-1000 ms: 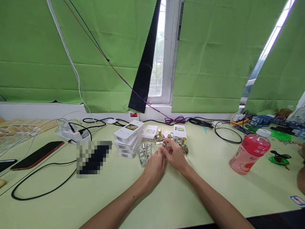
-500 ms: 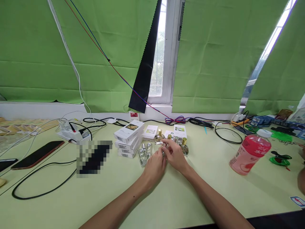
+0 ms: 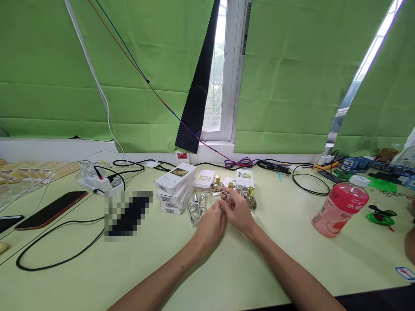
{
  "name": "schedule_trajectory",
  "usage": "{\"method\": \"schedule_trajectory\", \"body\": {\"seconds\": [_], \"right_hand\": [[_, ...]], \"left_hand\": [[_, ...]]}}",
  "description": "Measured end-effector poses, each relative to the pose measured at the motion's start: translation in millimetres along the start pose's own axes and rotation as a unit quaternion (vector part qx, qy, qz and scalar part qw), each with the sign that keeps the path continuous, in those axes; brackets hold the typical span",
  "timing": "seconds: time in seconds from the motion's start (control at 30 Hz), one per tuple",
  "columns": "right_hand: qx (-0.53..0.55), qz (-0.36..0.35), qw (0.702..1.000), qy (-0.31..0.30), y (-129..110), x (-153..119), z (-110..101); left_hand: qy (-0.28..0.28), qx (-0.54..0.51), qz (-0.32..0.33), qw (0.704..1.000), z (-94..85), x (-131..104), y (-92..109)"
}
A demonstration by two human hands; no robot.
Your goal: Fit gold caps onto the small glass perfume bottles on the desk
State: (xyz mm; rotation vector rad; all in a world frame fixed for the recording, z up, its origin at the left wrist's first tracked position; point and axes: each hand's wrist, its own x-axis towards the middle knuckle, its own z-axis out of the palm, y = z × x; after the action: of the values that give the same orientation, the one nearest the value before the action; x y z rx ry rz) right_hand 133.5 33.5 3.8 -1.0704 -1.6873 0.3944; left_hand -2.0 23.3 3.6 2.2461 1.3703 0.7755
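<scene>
My left hand rests on the table with its fingers bent round a small glass bottle, mostly hidden between the two hands. From the right, my right hand has its fingers closed on the same small bottle. Just left of my left hand lie clear glass bottles. Gold-capped bottles stand beyond and beside my right hand, and another gold-capped bottle is behind it. White boxes are stacked at the left, with more flat white boxes behind the bottles.
A pink drink bottle stands at the right. Phones and a power strip with cables are at the left. Coiled cables lie along the wall. Part of a person's arm shows at the right edge.
The fingers of my right hand have shifted slightly over the small bottle. Everything else looks the same.
</scene>
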Motion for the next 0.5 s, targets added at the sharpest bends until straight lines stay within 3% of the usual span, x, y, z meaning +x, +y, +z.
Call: {"method": "schedule_trajectory", "body": {"seconds": [0.5], "right_hand": [[-0.012,-0.022,1.000,-0.013,4.3,1.0,0.0]], "left_hand": [[-0.015,0.040,-0.003,0.999,2.5,0.5,-3.7]]}}
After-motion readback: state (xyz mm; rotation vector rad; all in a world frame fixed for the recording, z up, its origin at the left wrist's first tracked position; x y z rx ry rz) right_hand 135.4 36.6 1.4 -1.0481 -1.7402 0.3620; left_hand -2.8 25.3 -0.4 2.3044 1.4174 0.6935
